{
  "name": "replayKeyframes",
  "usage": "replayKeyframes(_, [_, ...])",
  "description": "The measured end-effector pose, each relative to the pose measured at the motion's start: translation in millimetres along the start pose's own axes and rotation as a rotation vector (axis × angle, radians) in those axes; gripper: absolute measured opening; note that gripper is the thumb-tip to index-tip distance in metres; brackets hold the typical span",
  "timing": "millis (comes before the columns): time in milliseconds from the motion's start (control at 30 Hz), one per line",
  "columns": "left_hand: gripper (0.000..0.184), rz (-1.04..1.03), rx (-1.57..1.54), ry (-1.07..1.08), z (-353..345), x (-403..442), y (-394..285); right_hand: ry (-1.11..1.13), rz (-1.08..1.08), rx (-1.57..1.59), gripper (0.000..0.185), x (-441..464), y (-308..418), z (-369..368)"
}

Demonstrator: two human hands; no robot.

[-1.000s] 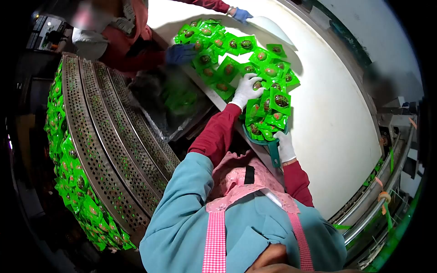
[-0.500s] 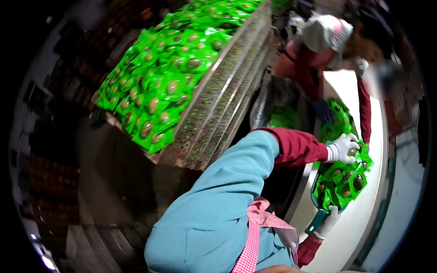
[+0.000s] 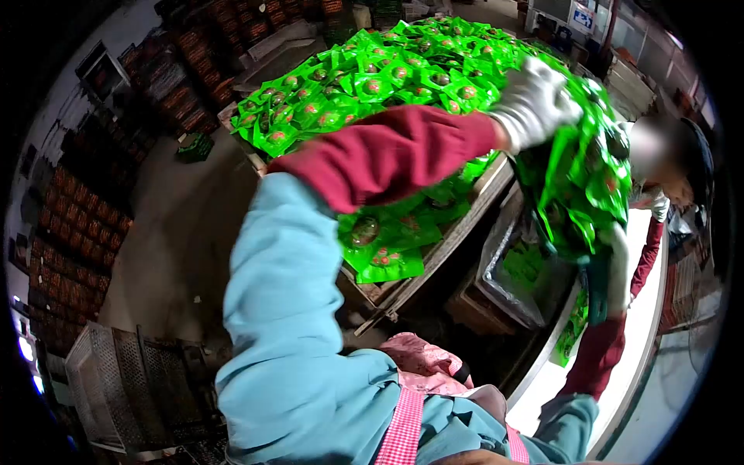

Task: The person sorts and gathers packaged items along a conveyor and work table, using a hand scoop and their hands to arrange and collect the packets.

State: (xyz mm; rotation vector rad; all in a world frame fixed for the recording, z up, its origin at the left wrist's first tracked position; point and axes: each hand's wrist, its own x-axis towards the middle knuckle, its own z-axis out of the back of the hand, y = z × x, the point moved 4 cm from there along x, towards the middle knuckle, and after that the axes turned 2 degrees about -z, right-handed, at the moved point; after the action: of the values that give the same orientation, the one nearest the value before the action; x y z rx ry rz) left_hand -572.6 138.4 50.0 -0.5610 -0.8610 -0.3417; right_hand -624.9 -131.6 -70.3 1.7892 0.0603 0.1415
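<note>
My left hand [image 3: 536, 108], in a white glove, is raised with its fingers closed at the upper end of a dark green basket [image 3: 549, 246]; packets and blur hide the exact grip. Lower right, my white-gloved right hand [image 3: 618, 267] grips the basket's dark green handle [image 3: 597, 288]. Glossy green packets [image 3: 577, 182] fill the basket, which is lifted and tilted. Brown, egg-shaped items show through their fronts. Beside it, a large bin [image 3: 484, 186] is heaped with more such packets [image 3: 372, 85].
A co-worker's gloved hand [image 3: 660, 206] is beyond the basket, near the white table [image 3: 632, 325]. A plastic-lined box [image 3: 496, 291] stands between table and bin. Stacked crates [image 3: 77, 232] line the left. Metal mesh trays [image 3: 116, 380] stand lower left.
Both hands have lifted the basket of packets off the white table and moved it up toward the large bin. My view has turned left, showing more of the bin.
</note>
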Motion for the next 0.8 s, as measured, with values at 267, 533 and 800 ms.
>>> replayKeyframes(267, [0.040,0.105,0.567,-0.085,193.7,-67.4,146.4,0.870,0.304,-0.453,0.014,120.3,37.2,-240.4])
replayKeyframes(533, [0.025,0.188,0.543,-0.035,245.1,-194.6,221.6,1.452,0.899,-0.979,0.026,162.6,11.2,-361.0])
replayKeyframes(800, [0.031,0.274,0.418,-0.139,239.7,-205.5,215.3,1.202,-0.416,-0.688,0.046,91.7,17.8,-311.3])
